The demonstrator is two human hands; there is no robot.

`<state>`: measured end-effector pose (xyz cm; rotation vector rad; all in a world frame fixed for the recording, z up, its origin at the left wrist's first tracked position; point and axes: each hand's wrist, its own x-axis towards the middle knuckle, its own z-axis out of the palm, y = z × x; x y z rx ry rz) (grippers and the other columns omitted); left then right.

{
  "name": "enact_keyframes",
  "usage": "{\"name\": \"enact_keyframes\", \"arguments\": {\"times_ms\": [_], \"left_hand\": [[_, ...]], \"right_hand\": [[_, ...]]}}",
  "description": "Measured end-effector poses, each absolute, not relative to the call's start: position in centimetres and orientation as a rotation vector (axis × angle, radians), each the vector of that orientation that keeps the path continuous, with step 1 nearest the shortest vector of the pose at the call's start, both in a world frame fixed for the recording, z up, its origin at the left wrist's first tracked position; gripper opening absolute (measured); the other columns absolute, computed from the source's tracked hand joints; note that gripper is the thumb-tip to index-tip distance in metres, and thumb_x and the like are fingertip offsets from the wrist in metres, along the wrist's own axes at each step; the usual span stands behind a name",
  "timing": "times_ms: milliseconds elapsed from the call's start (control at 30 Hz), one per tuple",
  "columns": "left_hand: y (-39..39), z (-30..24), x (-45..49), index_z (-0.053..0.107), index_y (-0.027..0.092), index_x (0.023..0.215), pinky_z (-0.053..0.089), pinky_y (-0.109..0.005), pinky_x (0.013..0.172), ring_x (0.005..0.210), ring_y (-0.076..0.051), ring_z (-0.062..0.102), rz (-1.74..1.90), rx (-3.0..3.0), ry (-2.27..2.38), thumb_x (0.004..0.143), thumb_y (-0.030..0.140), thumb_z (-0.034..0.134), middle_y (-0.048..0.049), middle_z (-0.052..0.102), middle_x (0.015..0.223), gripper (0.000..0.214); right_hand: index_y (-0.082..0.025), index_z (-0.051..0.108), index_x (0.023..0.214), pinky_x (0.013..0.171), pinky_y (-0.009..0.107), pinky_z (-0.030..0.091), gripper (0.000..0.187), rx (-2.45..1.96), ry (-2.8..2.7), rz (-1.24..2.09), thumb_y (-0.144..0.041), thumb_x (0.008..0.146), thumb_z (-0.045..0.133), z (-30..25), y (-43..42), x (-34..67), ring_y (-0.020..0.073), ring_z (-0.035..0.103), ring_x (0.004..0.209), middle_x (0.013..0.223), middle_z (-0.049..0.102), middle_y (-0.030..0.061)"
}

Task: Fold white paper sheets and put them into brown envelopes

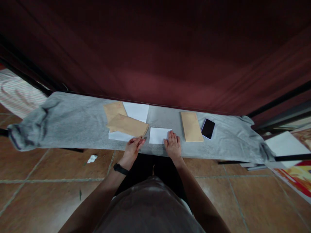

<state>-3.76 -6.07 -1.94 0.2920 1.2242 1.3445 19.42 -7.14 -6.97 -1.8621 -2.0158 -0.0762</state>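
Note:
My left hand [134, 145], with a dark band on its wrist, pinches the lower right corner of a brown paper envelope [128, 125]. That envelope lies slanted over another brown envelope [114, 109] and over white paper [137, 111]. In front of me a small white sheet [159, 135] lies flat on the grey cloth. My right hand [173, 144] rests flat with its fingers stretched out, touching the sheet's right edge. To the right of this hand is a neat stack of brown envelopes [191, 127].
A phone [208, 128] with a dark screen lies right of the envelope stack. Grey cloth [73, 123] covers the long narrow surface, and a dark red curtain [155, 81] hangs behind it. A crumpled white scrap [92, 158] is on the tiled floor.

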Motion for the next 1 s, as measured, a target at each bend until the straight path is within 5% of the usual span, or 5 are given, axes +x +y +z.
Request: {"name": "enact_keyframes", "arguments": {"times_ms": [167,267,433,867,1000], "left_hand": [[-8.3,-2.5,-1.5,0.064,0.018,0.075,0.061,-0.036,0.079,0.074,-0.021,0.074,1.256,0.518,1.217,0.075,0.037,0.079,-0.0052,0.073,0.073,0.024],[-8.7,-2.7,0.8,0.071,0.021,0.094,0.056,-0.04,0.097,0.102,-0.024,0.072,1.159,1.083,1.302,0.09,0.048,0.061,-0.0102,0.077,0.103,0.03],[-7.1,-3.7,4.8,0.052,0.015,0.143,0.028,-0.048,0.123,0.15,-0.026,0.033,0.807,2.047,1.398,0.101,0.044,0.04,-0.0147,0.045,0.156,0.052],[-4.6,-5.1,4.8,0.035,0.004,0.154,0.017,-0.05,0.126,0.154,-0.029,0.017,0.445,2.5,1.615,0.099,0.031,0.036,-0.0203,0.028,0.163,0.06],[-4.1,-5.4,4.6,0.031,0.008,0.156,0.019,-0.052,0.125,0.154,-0.029,0.017,0.407,2.582,1.481,0.095,0.023,0.038,-0.0188,0.03,0.162,0.063]], "right_hand": [[-0.006,0.031,0.156,0.118,0.051,0.026,0.06,-1.858,-2.014,-0.055,-0.038,0.106,0.034,-7.1,-7.1,19.4,0.0299,0.038,0.145,0.157,0.041,0.0203],[-0.007,0.03,0.157,0.118,0.052,0.025,0.06,-1.851,-2.027,-0.042,-0.038,0.106,0.032,-6.9,-7.2,19.5,0.0302,0.038,0.145,0.158,0.04,0.0203],[-0.007,0.03,0.157,0.119,0.05,0.024,0.058,-1.866,-2.064,-0.033,-0.033,0.105,0.031,-6.7,-7.3,19.7,0.0291,0.035,0.147,0.16,0.036,0.0179],[-0.007,0.044,0.15,0.121,0.053,0.023,0.051,-1.859,-2.002,0.02,-0.028,0.106,0.03,-6.2,-6.4,19.5,0.0281,0.037,0.146,0.154,0.046,0.018],[-0.011,0.045,0.15,0.121,0.043,0.028,0.051,-1.696,-2.131,0.154,-0.027,0.107,0.024,-5.6,-5.3,18.0,0.0209,0.038,0.146,0.155,0.047,0.0124]]}}
